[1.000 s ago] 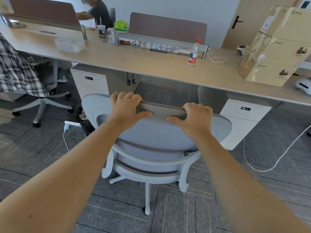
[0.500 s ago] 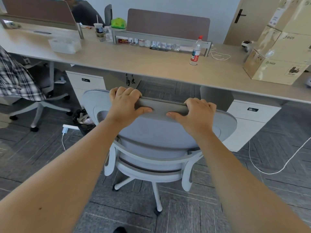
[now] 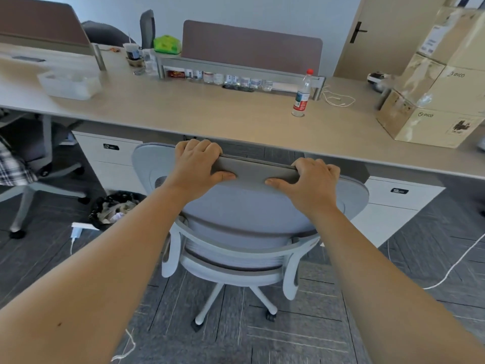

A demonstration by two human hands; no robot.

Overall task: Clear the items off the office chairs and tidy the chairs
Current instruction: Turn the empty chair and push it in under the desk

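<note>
Squarely desk-facing office chair (image 3: 249, 214), left hand (image 3: 195, 170), right hand (image 3: 309, 185) gripping backrest top

left grip (image 3: 199, 169) – fingers curled, clamped | right grip (image 3: 309, 183) – same | 2 bare forearms outstretched

text: "pico" | on: two cardboard boxes (image 3: 433, 124) | bottle label (image 3: 299, 100): unreadable
</note>
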